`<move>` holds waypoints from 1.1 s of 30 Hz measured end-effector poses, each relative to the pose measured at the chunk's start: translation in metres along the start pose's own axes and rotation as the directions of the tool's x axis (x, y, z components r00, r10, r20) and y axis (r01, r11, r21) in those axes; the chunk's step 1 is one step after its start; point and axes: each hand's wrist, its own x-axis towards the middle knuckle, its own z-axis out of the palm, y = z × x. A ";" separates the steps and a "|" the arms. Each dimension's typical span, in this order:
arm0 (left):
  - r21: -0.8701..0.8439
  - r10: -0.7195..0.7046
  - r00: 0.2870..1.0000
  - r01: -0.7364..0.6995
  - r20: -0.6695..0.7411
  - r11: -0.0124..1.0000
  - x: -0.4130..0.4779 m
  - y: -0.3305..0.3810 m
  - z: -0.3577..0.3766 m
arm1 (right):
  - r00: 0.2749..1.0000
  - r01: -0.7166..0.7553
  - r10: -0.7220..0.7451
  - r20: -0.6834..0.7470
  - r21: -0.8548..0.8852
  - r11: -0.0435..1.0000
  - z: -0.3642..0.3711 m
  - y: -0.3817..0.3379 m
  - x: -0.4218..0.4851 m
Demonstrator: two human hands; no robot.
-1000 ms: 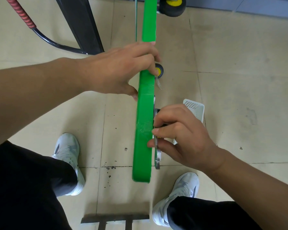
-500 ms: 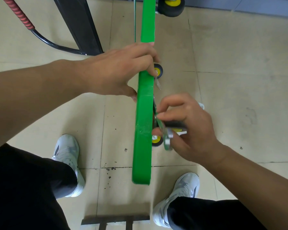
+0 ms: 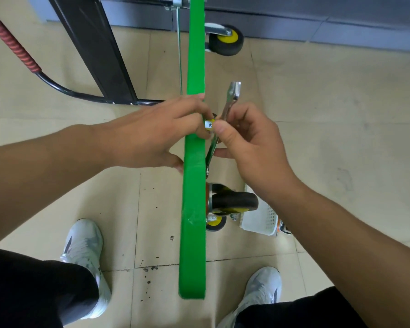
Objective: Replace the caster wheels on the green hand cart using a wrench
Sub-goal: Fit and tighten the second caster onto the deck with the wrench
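Left hand (image 3: 152, 138) and right hand (image 3: 253, 150) of a standing person meet at a flat green plastic cart deck (image 3: 192, 245). The deck stands on its long edge on the beige tiled floor (image 3: 329, 138) and runs straight away from the viewer.

Nearest, two white trainers (image 3: 85, 252) stand either side of the deck's near end.

A little farther, a black rubber caster wheel with a yellow hub (image 3: 234, 201) is fixed to the deck's right face. A white plastic mesh basket (image 3: 258, 218) sits on the floor just beside it. A smaller yellow-hubbed wheel (image 3: 214, 224) shows below the caster (attached or loose, it cannot be told).

Farther on, the left hand clamps the deck's top edge, fingers curled over it and thumb against the left face. The right hand pinches a slim silver metal wrench (image 3: 224, 119) by its middle. The wrench's open end points away, and its lower end is close to the deck's right face.

Beyond, a second black and yellow caster wheel (image 3: 227, 41) juts from the deck's far end. To the left stands a black metal frame (image 3: 92, 50) with a red-wrapped handle (image 3: 12, 46).
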 end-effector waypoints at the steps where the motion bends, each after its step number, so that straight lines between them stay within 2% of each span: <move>1: 0.000 0.005 1.000 -0.005 0.000 1.000 0.000 0.000 0.001 | 0.999 -0.044 0.044 -0.004 0.008 0.999 0.000 0.002 0.004; 5: 0.002 0.008 1.000 -0.008 -0.001 1.000 0.001 0.000 0.000 | 0.964 -0.259 0.264 -0.043 0.086 0.962 -0.003 0.012 0.023; 9: 0.005 0.005 1.000 -0.005 0.004 1.000 0.001 -0.001 0.000 | 0.880 -0.457 0.474 -0.036 0.206 0.865 -0.001 0.025 0.032; 13: 0.017 0.017 1.000 -0.017 -0.002 1.000 0.001 -0.003 0.001 | 0.854 -0.493 0.518 -0.040 0.256 0.832 0.000 0.027 0.034; 17: 0.043 0.035 0.999 -0.034 -0.012 0.998 0.003 -0.003 0.001 | 0.902 -0.405 0.426 -0.069 0.207 0.891 -0.001 0.025 0.035; 23: 0.059 0.055 0.998 -0.054 -0.016 0.997 0.004 -0.002 -0.001 | 0.971 -0.186 0.201 -0.126 0.123 0.975 -0.003 0.004 0.027; 29: 0.031 0.039 0.999 -0.039 0.004 0.999 0.003 -0.003 -0.002 | 0.989 0.019 -0.013 -0.145 0.037 0.999 -0.009 -0.014 0.007; 33: 0.031 0.029 1.000 -0.029 0.005 0.999 0.002 -0.003 -0.002 | 0.986 0.154 -0.158 -0.059 -0.064 0.986 -0.012 -0.012 -0.017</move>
